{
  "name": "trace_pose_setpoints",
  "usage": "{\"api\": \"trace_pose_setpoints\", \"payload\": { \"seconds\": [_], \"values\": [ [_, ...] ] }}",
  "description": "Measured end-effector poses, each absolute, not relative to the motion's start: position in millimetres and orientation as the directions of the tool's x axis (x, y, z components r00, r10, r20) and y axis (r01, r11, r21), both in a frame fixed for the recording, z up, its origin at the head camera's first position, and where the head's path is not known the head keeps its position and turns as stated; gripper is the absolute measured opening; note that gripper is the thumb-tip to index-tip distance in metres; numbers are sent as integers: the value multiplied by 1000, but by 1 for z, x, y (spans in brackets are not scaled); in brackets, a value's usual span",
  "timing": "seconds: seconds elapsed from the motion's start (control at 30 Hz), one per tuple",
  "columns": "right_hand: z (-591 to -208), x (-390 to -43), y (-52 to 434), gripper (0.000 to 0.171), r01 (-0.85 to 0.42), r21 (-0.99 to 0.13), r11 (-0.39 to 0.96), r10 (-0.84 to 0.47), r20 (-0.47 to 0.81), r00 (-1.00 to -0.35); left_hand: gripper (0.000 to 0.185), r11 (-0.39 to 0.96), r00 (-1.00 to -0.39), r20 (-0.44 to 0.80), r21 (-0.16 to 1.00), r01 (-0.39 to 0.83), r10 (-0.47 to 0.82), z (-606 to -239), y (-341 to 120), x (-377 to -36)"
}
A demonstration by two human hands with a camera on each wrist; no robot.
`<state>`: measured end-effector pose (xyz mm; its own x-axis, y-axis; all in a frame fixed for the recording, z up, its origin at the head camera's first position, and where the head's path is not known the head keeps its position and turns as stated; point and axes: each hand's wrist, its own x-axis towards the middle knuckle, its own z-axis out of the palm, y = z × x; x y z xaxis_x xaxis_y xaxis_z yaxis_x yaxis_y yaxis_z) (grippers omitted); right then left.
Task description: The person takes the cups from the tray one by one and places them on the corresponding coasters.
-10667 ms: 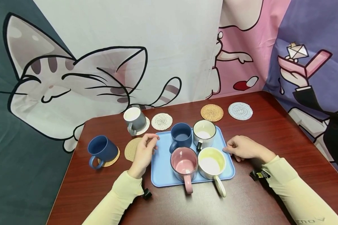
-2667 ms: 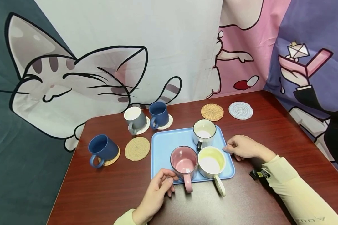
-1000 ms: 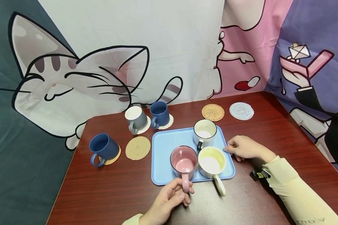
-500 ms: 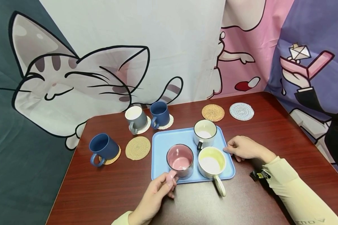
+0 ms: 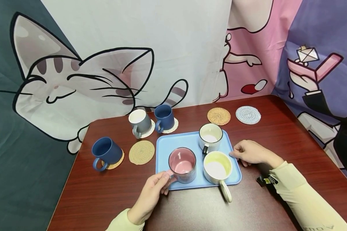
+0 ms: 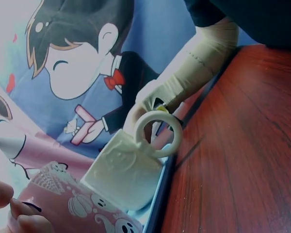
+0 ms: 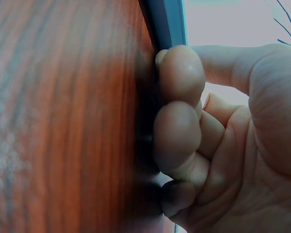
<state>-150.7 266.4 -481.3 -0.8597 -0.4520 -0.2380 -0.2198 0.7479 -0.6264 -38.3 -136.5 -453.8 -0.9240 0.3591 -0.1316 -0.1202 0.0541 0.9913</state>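
In the head view, my left hand (image 5: pixel 150 194) pinches the handle of a pink mug (image 5: pixel 182 165), which is at the front left of the blue tray (image 5: pixel 165 144). Ghost and pumpkin pictures show on the pink mug (image 6: pixel 82 206) in the left wrist view. Beside it on the tray stand a cream mug with a yellow inside (image 5: pixel 217 166) and a white mug with a black rim (image 5: pixel 210 136). My right hand (image 5: pixel 253 153) holds the tray's right edge; in the right wrist view its curled fingers (image 7: pixel 177 133) and thumb meet at the rim.
On coasters at the left stand a blue mug (image 5: pixel 107 150), a grey mug (image 5: pixel 140 122) and another blue mug (image 5: pixel 164 117). A tan coaster (image 5: pixel 141 152) lies left of the tray. An orange coaster (image 5: pixel 218 116) and a pale blue coaster (image 5: pixel 248 115) lie behind it.
A blue mug went from the tray onto a white coaster. My left hand then took the pink mug's handle and turned it leftward, the mug shifting slightly left. The right hand has stayed put.
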Motion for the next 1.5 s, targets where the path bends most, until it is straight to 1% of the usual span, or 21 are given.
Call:
{"api": "trace_pose_setpoints", "payload": {
  "seconds": [0.07, 0.33, 0.53, 0.73, 0.8, 0.97, 1.03, 1.23, 1.37, 1.47, 1.5],
  "values": [
    [-481, -151, 266, 41, -218, -628, 747, -453, -240, -859, 35, 37, -930, -116, 993, -110, 348, -456, -137, -40],
    [-481, -151, 266, 42, -221, -628, 746, -455, -238, -858, 35, -25, -947, -81, 995, -93, 310, -461, -138, -40],
    [-481, -151, 267, 42, -228, -624, 747, -457, -233, -859, 31, -95, -950, -72, 990, -106, 304, -465, -137, -40],
    [-480, -151, 268, 41, -217, -627, 748, -451, -240, -860, 45, -158, -953, -66, 981, -117, 295, -469, -136, -40],
    [-481, -151, 268, 41, -216, -627, 749, -450, -241, -860, 46, -162, -954, -66, 980, -117, 293, -470, -136, -40],
    [-481, -152, 267, 41, -219, -628, 747, -454, -240, -858, 33, -179, -954, -55, 978, -111, 293, -470, -135, -40],
    [-481, -152, 267, 41, -219, -628, 747, -454, -240, -858, 31, -188, -954, -45, 977, -104, 295, -470, -135, -40],
    [-480, -152, 266, 41, -219, -627, 747, -451, -237, -860, 32, -180, -961, -39, 979, -91, 274, -470, -134, -42],
    [-481, -152, 266, 41, -217, -630, 746, -453, -240, -858, 39, -161, -970, -57, 982, -97, 237, -468, -137, -44],
    [-482, -152, 266, 41, -218, -630, 745, -455, -241, -857, 40, -158, -976, -68, 982, -102, 208, -465, -142, -45],
    [-482, -152, 266, 41, -219, -630, 745, -455, -240, -857, 37, -161, -978, -67, 982, -100, 199, -464, -144, -46]
  ]
}}
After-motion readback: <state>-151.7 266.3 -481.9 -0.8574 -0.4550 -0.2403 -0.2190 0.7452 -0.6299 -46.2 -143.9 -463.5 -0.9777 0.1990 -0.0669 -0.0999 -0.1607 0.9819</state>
